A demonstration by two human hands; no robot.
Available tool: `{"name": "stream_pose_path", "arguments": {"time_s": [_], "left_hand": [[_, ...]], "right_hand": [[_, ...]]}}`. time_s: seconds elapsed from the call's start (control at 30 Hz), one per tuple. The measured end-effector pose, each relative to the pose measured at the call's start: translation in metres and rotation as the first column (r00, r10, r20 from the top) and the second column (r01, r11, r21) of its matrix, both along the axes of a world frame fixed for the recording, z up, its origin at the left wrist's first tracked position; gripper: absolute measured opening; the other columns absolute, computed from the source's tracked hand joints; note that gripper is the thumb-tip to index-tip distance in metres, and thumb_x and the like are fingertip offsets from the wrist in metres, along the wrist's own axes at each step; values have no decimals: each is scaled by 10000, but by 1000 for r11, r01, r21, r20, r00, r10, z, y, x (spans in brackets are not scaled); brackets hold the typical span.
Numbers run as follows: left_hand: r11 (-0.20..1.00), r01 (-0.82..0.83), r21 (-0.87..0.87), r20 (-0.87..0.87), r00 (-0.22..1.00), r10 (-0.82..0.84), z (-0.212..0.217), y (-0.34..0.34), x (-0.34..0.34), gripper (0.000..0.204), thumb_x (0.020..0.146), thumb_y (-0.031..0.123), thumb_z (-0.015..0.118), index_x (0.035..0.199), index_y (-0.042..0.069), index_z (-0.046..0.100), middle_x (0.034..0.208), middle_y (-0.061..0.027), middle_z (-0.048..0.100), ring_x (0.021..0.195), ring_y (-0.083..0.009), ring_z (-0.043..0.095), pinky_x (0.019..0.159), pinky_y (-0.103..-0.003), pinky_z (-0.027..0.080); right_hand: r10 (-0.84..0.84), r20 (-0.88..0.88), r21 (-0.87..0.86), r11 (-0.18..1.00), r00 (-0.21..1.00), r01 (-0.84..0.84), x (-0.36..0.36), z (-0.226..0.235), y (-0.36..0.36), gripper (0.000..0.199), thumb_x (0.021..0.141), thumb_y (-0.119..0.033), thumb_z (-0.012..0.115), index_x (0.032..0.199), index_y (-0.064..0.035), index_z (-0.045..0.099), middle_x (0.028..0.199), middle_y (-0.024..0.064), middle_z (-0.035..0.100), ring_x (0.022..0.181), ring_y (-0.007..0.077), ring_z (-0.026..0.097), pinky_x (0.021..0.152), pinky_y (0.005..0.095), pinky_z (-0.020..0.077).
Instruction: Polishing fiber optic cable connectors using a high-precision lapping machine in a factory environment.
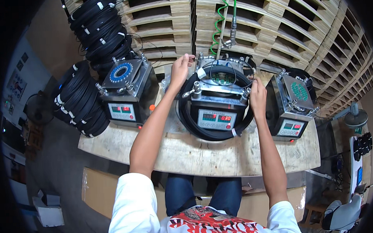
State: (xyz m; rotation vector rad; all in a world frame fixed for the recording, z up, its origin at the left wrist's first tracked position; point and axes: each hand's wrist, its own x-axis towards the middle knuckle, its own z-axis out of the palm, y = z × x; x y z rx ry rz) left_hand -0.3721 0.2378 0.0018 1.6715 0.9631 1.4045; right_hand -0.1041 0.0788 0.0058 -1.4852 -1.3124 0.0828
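Seated at a pale, worn wooden bench top (204,151), both arms stretched forward to the middle grey metal box-shaped tester with a red-digit display panel (214,115), taken here as the landmark.

Left hand (180,69) raised at the tester's far left corner, fingers pinched together on what looks like the thin end of the cable, likely to guide it toward the top plate; exactly what sits between the fingertips too small to tell. Right hand (257,95) at the tester's right side, curled against the black coiled cable loop (214,134), seemingly steadying it so the loop keeps its place.

Loop draped around the tester like a collar, front arc lying on the bench just before the display, rear arc up by the clamps, probably so its ends reach the round green connector plate (223,78) on top.

Left of the tester, a matching grey metal tester with a blue ring on top (126,92); right of it, a third with a green round plate (293,106). Farther left, stacked bundles of black coiled cable with white ties (77,99). Behind the tester, a green spiral air hose (220,16) hanging down before stacked wooden pallets (273,27).
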Motion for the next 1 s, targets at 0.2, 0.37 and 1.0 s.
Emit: {"name": "stream_pose_path", "arguments": {"time_s": [0.2, 0.37, 1.0], "left_hand": [[860, -78, 504, -317, 910, 268, 19, -145, -28, 275, 1004, 258, 584, 1031, -4, 662, 932, -158, 677, 831, -323, 659, 753, -382, 509], [887, 19, 462, -442, 872, 212, 15, -149, -42, 173, 1004, 179, 576, 1025, 7, 568, 902, -228, 671, 866, -423, 655, 725, -489, 497], [986, 13, 164, -150, 989, 12, -3, -159, 34, 205, 964, 125, 633, 990, -23, 494, 769, -204, 655, 742, -385, 675, 656, -446, 513]], "right_hand": [[-49, 23, 20, 999, 999, 49, 13, -2, -1, 346, 1008, -192, 394, 1084, 40, 640, 1019, 255, 685, 997, 409, 650, 889, 438, 482], [-35, 10, -3, 999, 999, 35, 4, -5, 0, 369, 994, -211, 394, 1108, 26, 653, 1042, 239, 691, 1008, 380, 660, 896, 404, 479], [-55, -33, 55, 997, 998, 56, 8, -12, -9, 264, 983, -159, 473, 1112, 2, 637, 1032, 246, 660, 1010, 411, 623, 878, 471, 468]]}}
